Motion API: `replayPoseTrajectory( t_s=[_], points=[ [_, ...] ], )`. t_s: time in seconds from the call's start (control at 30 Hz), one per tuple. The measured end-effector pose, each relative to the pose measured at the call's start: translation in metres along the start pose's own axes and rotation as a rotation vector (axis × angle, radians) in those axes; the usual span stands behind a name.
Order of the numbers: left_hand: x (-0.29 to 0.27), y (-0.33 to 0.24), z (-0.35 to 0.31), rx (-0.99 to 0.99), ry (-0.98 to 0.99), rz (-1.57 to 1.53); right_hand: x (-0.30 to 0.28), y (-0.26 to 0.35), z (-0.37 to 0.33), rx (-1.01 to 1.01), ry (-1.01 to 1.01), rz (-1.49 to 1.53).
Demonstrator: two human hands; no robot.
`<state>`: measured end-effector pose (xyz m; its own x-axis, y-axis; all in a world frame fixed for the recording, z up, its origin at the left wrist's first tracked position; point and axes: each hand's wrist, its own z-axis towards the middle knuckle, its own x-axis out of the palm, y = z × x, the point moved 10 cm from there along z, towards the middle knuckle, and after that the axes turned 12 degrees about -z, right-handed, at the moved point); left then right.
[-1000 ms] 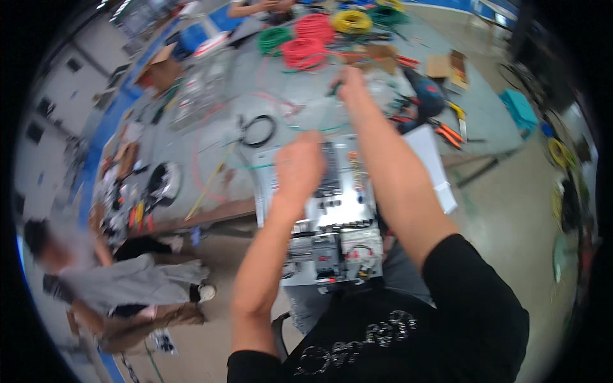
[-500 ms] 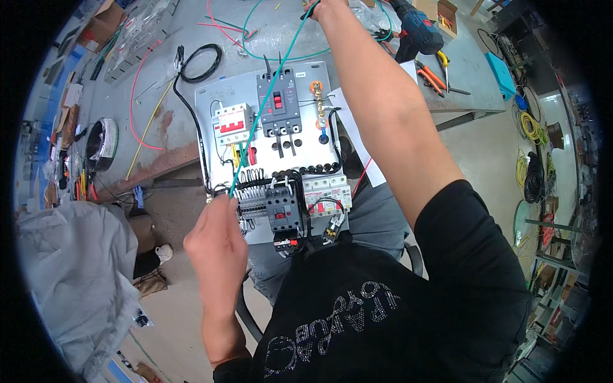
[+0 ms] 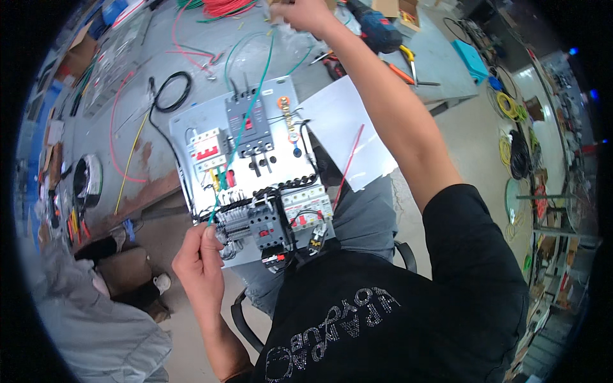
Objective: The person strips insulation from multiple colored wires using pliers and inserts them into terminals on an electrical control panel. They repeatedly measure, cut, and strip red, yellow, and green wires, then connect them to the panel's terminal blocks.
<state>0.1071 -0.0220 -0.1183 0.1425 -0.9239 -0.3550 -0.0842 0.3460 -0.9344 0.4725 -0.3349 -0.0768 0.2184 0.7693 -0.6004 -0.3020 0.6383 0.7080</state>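
Note:
My left hand (image 3: 201, 255) pinches a thin green wire (image 3: 262, 80) between thumb and fingertips, at the lower left of a metal mounting plate (image 3: 198, 118). The wire slants up across the plate, over the large grey breaker (image 3: 249, 127), toward my right hand (image 3: 305, 15). That hand is at the far table, its fingers smeared by motion; what it holds, if anything, is unclear. Also on the plate are a white breaker with red toggles (image 3: 207, 152), a brass terminal strip (image 3: 286, 121), a terminal block (image 3: 233, 228), a contactor (image 3: 265, 231) and a row of white breakers (image 3: 308, 203).
White paper (image 3: 348, 112) lies right of the plate, with a red wire (image 3: 350, 153) over it. Beyond are a blue-black power drill (image 3: 377, 30), orange-handled pliers (image 3: 397, 72) and red wire coils (image 3: 228, 7). Left are a black cable coil (image 3: 172, 92) and grey cloth (image 3: 96, 319).
The view has shifted, so the plate appears lower and further left. My right hand's fingers have become blurred near the wire's upper end. My left hand still pinches the green wire.

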Motion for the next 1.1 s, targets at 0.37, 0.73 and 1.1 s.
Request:
replayPoseTrajectory(
  t_s=[0.37,0.73,1.1],
  points=[
    [0.042,0.026,0.01,-0.223,0.323,-0.535,-0.064,-0.106,-0.345,0.504,0.098,-0.535],
    [0.057,0.027,0.007,-0.361,0.426,-0.652,-0.035,-0.145,-0.335,0.529,0.019,-0.625],
    [0.039,-0.016,0.023,-0.177,0.296,-0.72,-0.085,-0.033,-0.27,0.306,-0.059,0.309]
  ],
)
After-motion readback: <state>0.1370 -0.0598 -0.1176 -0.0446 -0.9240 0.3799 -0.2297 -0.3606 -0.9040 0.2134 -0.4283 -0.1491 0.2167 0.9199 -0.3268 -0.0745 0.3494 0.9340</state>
